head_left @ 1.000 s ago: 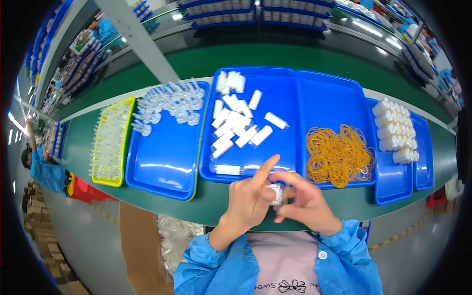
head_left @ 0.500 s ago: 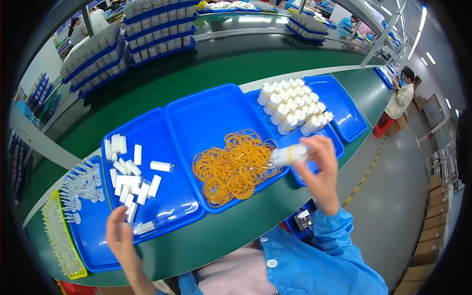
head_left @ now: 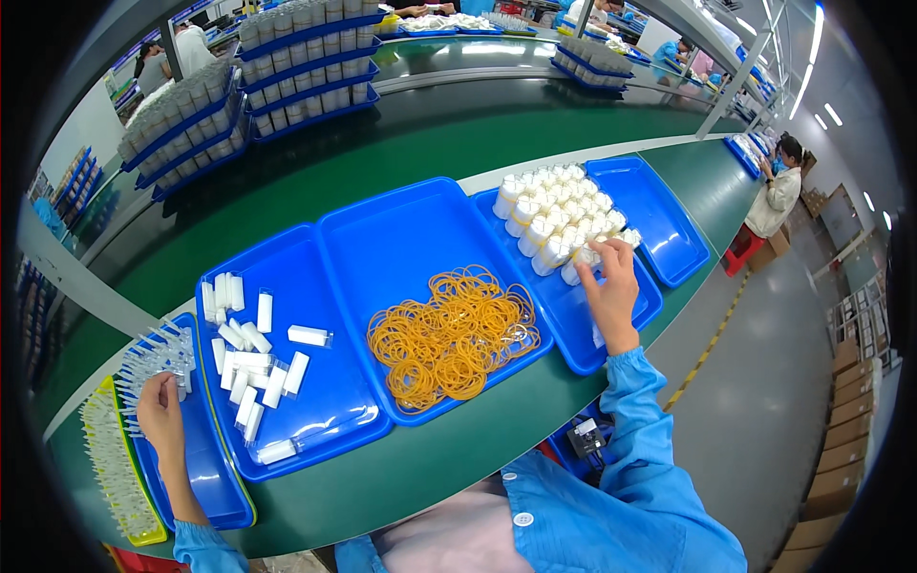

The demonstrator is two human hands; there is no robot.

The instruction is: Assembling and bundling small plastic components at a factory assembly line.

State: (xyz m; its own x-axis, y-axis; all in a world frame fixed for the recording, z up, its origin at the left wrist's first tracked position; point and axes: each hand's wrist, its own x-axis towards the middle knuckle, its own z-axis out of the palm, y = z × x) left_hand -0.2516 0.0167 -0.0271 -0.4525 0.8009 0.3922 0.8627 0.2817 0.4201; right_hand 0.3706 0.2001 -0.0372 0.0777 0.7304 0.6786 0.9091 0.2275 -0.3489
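Note:
My left hand (head_left: 161, 416) reaches into the narrow blue tray at the left. Its thumb and fingertips come together at the clear plastic stemmed pieces (head_left: 153, 355); what lies between them is too small to make out. At the right, my right hand (head_left: 612, 294) has its thumb and fingers round a white bundle at the near end of several rows of banded white bundles (head_left: 554, 212). The fingers partly hide that bundle. Between my hands, orange rubber bands (head_left: 449, 334) lie heaped in a blue tray, and white cylinders in clear sleeves (head_left: 253, 363) lie scattered in another.
A yellow-green tray (head_left: 158, 535) of small clear pieces stands at the far left. Another blue tray (head_left: 659, 210) is beyond the bundles. Stacked trays of white cylinders (head_left: 310, 72) stand across the green surface (head_left: 420, 134). A person (head_left: 776, 196) sits farther right.
My right hand has carried the banded bundle up to the rows in the right tray. My left hand has moved left from beside the white cylinders to the clear pieces, its fingers closing.

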